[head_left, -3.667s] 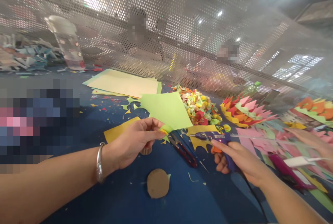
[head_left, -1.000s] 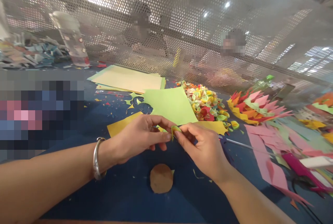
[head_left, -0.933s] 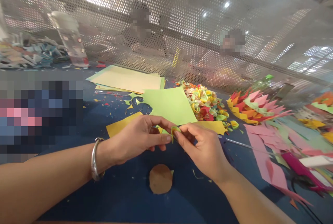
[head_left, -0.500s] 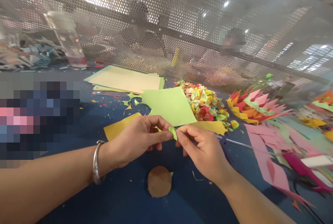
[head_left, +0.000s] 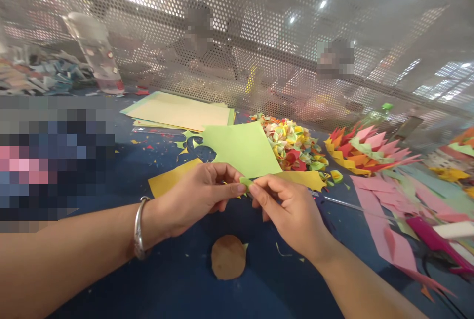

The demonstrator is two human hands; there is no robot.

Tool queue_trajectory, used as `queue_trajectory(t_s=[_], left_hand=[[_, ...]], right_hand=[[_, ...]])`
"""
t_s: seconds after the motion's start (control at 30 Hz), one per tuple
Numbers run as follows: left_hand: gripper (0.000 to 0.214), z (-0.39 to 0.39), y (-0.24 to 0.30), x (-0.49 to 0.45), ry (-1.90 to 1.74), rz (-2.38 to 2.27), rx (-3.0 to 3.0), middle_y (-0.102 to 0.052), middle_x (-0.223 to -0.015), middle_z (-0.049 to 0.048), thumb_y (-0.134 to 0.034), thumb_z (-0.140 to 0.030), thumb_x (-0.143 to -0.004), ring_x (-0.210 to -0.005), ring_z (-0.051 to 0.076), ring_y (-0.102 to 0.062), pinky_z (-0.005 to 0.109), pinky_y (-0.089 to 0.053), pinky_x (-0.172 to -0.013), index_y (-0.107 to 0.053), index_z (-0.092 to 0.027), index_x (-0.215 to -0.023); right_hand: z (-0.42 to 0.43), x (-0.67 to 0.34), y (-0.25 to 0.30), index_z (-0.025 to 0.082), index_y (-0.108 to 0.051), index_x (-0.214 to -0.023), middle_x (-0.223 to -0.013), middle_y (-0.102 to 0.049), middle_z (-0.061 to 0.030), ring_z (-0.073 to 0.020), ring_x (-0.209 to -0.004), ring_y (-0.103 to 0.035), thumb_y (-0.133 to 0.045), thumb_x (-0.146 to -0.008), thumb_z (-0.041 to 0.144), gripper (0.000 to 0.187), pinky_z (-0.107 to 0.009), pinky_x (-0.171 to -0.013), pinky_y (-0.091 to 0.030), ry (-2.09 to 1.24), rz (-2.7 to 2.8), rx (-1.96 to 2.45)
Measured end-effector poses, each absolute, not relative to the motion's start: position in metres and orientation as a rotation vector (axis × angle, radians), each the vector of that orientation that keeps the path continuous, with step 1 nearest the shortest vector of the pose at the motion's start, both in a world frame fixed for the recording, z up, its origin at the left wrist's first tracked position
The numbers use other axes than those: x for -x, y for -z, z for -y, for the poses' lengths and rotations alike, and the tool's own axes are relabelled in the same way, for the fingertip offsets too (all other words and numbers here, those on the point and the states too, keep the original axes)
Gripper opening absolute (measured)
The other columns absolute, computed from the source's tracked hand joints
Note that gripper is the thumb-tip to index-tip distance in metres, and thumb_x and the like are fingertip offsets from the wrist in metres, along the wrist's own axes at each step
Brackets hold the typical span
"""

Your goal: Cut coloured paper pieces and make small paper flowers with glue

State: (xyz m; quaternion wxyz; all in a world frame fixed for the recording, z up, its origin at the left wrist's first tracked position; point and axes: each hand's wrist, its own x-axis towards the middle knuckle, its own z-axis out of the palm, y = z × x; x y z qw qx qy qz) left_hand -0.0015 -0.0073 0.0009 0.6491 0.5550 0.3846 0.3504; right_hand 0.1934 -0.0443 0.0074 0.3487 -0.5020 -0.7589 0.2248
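Observation:
My left hand [head_left: 198, 199], with a silver bangle on its wrist, and my right hand [head_left: 291, 213] meet above the blue table [head_left: 177, 279]. Both pinch one small folded piece of green paper [head_left: 245, 181] between thumb and fingertips. Just behind it lies a light green sheet [head_left: 240, 148] on a yellow cut sheet [head_left: 168, 182]. A round brown cardboard disc [head_left: 228, 257] lies on the table below my hands.
A stack of pale yellow sheets [head_left: 181, 111] lies at the back. A heap of small folded paper pieces [head_left: 292, 146], spiky paper flowers [head_left: 361, 153], pink offcuts [head_left: 385, 210] and magenta scissors [head_left: 437, 242] fill the right. A perforated metal screen [head_left: 259, 37] stands behind, with people beyond it.
My right hand held a purple glue gun 3.7 s ago; it has since come over to the green piece. In the last second both hands shifted only slightly, turning the piece.

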Motion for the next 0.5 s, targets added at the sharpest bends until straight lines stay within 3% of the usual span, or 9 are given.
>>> queue_trajectory(t_s=[0.33, 0.5], left_hand=[[0.031, 0.0091, 0.0022, 0.0033, -0.835, -0.941, -1.195, -0.067, -0.062, -0.0017, -0.077, -0.047, -0.082, -0.048, 0.006, -0.049, 0.017, -0.03, -0.044, -0.069, -0.018, -0.088], [0.024, 0.0105, 0.0032, 0.0011, -0.908, -0.927, -1.223, -0.074, -0.075, 0.004, -0.08, -0.04, -0.082, -0.07, 0.012, -0.066, 0.02, -0.049, -0.063, -0.076, -0.016, -0.081]], right_hand=[[0.042, -0.1915, -0.0034, 0.018, -0.065, -0.075, -0.06, -0.058, 0.0034, -0.0097, -0.05, -0.052, -0.057, -0.099, 0.028, 0.027, -0.023, -0.051, -0.04, -0.331, 1.975, 1.22], [0.0431, -0.1889, -0.0004, 0.016, -0.069, -0.081, -0.066, -0.063, 0.0014, -0.0112, -0.058, -0.057, -0.06, -0.098, 0.022, 0.02, -0.024, -0.059, -0.043, -0.136, 2.018, 1.156]])
